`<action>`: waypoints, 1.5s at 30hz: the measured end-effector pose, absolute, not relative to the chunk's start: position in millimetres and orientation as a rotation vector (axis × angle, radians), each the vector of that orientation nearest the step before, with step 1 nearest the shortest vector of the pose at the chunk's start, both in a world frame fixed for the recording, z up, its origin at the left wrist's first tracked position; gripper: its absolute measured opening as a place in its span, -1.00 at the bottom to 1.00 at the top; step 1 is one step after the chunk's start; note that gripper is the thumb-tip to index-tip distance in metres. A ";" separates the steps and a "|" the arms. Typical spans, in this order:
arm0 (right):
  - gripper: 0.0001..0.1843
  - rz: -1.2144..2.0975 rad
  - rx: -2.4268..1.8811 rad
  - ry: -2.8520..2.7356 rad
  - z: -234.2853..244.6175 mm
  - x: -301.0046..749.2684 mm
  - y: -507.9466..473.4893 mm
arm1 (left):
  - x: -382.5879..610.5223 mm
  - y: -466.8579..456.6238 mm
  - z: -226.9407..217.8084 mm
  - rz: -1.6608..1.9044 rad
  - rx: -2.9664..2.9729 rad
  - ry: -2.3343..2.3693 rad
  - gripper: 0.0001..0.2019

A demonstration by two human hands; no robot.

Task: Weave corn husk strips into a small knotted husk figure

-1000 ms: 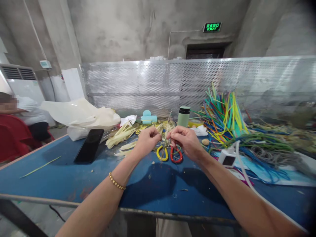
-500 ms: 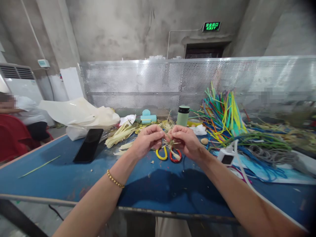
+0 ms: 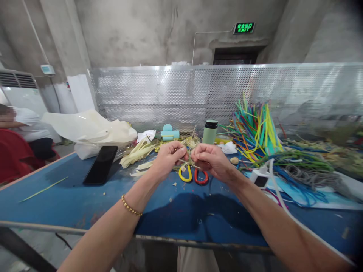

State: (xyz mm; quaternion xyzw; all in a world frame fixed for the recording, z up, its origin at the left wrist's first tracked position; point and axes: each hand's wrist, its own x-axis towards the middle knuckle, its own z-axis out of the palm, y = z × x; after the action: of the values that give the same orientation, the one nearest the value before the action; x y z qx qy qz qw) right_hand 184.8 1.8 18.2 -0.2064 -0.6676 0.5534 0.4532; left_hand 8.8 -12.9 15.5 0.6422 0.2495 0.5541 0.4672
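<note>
My left hand (image 3: 171,158) and my right hand (image 3: 211,160) meet above the middle of the blue table, fingertips almost touching. Both are closed in a pinch on a small piece of straw work (image 3: 187,163), pale dry strips with loose ends poking out below. The fingers cover most of it. Just under the hands lie scissors, one handle yellow (image 3: 185,179) and the other red (image 3: 201,182); their blades are hidden. Pale dried husks (image 3: 139,153) lie left of my left hand. Behind my right hand a green flask (image 3: 210,133) with a black-rimmed lid stands upright.
A black phone (image 3: 101,165) and plastic sheeting (image 3: 93,128) are on the left. Colourful strips (image 3: 256,130), cord coils (image 3: 312,175) and a white charger (image 3: 259,177) with a cable lie right. A perforated metal screen (image 3: 153,90) borders the back. A person (image 3: 30,124) sits far left.
Both hands stay closed on the straw work, which has turned a little; its hanging pale end has moved left, off the red handle. The right fingers have curled in more.
</note>
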 end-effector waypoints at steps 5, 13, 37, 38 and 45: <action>-0.92 1.332 -0.530 -1.673 18.6 185.1 0.6 | 7.4 -10.7 15.2 1.373 1.631 0.688 -0.78; -0.87 1.081 -0.655 -1.731 16.5 187.8 4.5 | 10.4 -6.6 10.4 1.278 1.662 0.768 -0.68; -0.82 0.708 -1.034 -1.748 9.4 173.0 3.2 | 8.2 15.6 -4.1 1.487 1.844 1.096 -0.79; -0.82 0.736 -1.033 -1.740 9.9 173.2 3.0 | 8.1 16.0 -4.2 1.482 1.871 1.106 -0.79; -0.80 1.176 -0.994 -1.579 11.4 170.5 -0.1 | 10.2 9.9 -1.1 1.503 1.862 1.068 -0.89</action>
State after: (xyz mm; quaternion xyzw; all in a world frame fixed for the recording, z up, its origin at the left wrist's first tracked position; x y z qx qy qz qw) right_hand 170.5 -0.1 11.4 -0.4023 -0.6388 0.4758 0.4513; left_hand 10.2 9.9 -1.1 0.6864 0.3940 0.5542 0.2577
